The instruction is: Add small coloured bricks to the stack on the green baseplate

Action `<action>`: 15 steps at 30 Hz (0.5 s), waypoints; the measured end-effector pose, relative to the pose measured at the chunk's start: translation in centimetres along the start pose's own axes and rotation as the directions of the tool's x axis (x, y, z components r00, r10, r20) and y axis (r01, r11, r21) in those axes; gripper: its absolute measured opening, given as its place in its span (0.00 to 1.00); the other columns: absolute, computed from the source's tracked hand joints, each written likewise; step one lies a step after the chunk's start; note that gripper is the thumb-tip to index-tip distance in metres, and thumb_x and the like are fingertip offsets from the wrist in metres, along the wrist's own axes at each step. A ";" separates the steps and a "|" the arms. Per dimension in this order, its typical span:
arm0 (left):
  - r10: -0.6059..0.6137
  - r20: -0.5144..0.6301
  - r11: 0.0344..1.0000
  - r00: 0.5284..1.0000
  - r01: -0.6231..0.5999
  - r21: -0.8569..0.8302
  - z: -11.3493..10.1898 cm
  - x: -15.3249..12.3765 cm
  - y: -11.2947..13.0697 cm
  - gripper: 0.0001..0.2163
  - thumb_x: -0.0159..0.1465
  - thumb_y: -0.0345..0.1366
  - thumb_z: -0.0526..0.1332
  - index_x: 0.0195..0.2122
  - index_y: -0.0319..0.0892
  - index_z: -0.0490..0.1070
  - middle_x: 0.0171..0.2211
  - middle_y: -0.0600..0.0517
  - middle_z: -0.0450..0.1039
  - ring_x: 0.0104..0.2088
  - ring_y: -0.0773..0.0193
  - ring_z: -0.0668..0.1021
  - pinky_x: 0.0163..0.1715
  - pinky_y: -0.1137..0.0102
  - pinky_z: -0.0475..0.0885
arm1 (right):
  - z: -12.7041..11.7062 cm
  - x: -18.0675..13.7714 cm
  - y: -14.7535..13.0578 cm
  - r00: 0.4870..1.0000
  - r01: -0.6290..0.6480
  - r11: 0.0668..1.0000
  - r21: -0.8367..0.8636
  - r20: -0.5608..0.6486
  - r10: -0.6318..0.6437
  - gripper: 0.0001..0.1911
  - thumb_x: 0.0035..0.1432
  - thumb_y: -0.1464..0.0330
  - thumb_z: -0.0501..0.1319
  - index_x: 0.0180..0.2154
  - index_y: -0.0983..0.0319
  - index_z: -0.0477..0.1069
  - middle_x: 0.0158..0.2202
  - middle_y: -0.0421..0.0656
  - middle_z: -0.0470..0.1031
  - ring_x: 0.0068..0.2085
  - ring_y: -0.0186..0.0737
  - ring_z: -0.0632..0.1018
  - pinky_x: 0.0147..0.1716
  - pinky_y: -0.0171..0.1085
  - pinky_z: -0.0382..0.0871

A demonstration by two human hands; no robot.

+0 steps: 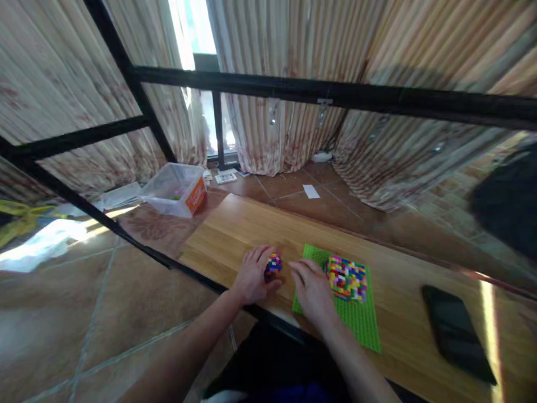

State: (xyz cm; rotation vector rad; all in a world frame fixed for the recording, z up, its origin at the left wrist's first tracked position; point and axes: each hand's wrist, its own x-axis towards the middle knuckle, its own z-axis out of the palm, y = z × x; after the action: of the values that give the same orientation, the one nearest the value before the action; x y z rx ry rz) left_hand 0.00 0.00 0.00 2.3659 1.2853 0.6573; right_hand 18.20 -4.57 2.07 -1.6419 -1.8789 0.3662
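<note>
My left hand (254, 277) is curled around the left side of a small multicoloured cluster of toy building bricks (274, 264) on the wooden table, fingers behind it and thumb in front. My right hand (311, 288) is just right of that cluster, its thumb and index finger pinched together; anything between them is too small to make out. Beneath and beside my right hand lies a green baseplate (366, 327). A larger multicoloured brick block (347, 278) is built on it, right of my right hand, which hides part of the plate.
The long wooden table (398, 280) carries a dark phone or tablet (457, 331) at right. A black metal frame (251, 81) crosses in front. On the tiled floor stand a clear plastic bin (172, 193) with an orange label and a white card (311, 191). Curtains (268, 45) hang behind.
</note>
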 end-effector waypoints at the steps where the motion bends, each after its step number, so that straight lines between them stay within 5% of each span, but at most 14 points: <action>1: 0.002 0.001 1.000 1.000 -0.002 0.005 0.1 0.0 0.1 0.40 0.52 0.47 0.67 0.63 0.41 0.54 0.61 0.40 0.59 0.61 0.48 0.62 0.60 0.54 0.57 | 0.6 0.6 0.0 0.999 -0.014 1.000 -0.003 0.032 0.014 0.14 0.62 0.72 0.52 0.44 0.61 0.74 0.44 0.47 0.73 0.46 0.42 0.72 0.49 0.39 0.65; 8: -0.007 -0.020 0.999 1.000 0.008 0.048 0.7 0.8 0.9 0.36 0.53 0.46 0.66 0.61 0.41 0.57 0.61 0.40 0.60 0.62 0.47 0.62 0.61 0.52 0.53 | 3.0 3.9 -0.1 0.981 -0.085 0.995 -0.050 0.172 0.092 0.11 0.59 0.73 0.56 0.41 0.62 0.75 0.40 0.47 0.73 0.43 0.41 0.74 0.46 0.37 0.64; 15: 0.025 -0.009 0.999 1.000 -0.025 0.030 1.0 1.7 0.9 0.28 0.55 0.40 0.63 0.58 0.43 0.62 0.59 0.43 0.65 0.60 0.48 0.64 0.61 0.52 0.52 | 3.5 5.1 -0.3 0.967 -0.176 0.976 -0.127 0.163 0.196 0.08 0.58 0.72 0.57 0.34 0.61 0.75 0.34 0.44 0.74 0.37 0.39 0.74 0.39 0.35 0.64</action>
State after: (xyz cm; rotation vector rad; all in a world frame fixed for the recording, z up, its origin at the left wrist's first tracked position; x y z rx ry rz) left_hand 1.98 0.90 0.08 2.4091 1.2795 0.6623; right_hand 15.57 0.93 0.86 -1.9239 -1.9051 0.5061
